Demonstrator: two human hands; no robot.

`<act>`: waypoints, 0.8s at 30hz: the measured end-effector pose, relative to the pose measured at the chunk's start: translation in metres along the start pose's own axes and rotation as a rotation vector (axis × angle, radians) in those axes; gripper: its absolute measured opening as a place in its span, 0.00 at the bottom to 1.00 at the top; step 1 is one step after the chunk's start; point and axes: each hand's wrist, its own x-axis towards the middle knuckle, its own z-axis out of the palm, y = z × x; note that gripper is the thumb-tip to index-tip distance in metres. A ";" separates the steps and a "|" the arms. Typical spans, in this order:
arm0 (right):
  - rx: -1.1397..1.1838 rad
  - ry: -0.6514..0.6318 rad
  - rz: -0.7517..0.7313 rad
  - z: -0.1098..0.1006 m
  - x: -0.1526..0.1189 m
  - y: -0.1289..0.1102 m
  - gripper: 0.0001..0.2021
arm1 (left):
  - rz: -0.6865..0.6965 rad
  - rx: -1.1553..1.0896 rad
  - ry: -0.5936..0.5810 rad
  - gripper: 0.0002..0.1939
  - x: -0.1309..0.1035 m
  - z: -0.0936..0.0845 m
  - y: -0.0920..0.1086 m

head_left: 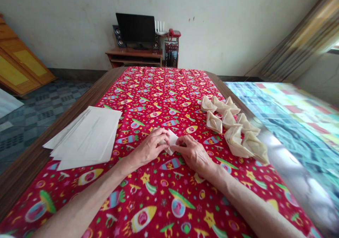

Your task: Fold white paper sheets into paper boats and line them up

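Note:
Between my two hands, near the middle of the red patterned cloth, is a small folded white paper [172, 139]. My left hand [153, 145] grips its left side with curled fingers. On the right side, my right hand [194, 153] pinches the paper's lower edge with thumb and fingers. A fanned stack of white paper sheets [88, 137] lies to the left of my hands. Several folded cream paper shapes with pointed ends [229, 119] stand grouped to the right. Fingers cover part of the paper being held.
The red cloth [164, 96] covers a dark wooden table [91, 96]. Beyond it, a monitor [136, 29], speakers and a red telephone [173, 33] stand by the wall. A bed with a patterned cover [286, 114] is at the right, a wooden cabinet [23, 59] at the left.

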 end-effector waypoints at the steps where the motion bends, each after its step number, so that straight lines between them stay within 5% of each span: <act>1: -0.010 -0.020 0.004 -0.001 0.000 0.000 0.15 | -0.003 -0.036 0.005 0.04 0.000 -0.001 -0.001; 13: -0.024 -0.188 -0.098 -0.008 0.000 0.006 0.21 | -0.021 -0.054 0.015 0.03 -0.003 0.003 -0.004; 18: 0.258 -0.128 -0.083 -0.013 -0.003 0.012 0.18 | -0.069 0.011 0.074 0.16 -0.007 0.013 -0.006; 24: 0.372 -0.037 -0.010 -0.007 -0.006 0.015 0.17 | 0.057 0.186 -0.071 0.05 -0.014 0.005 0.002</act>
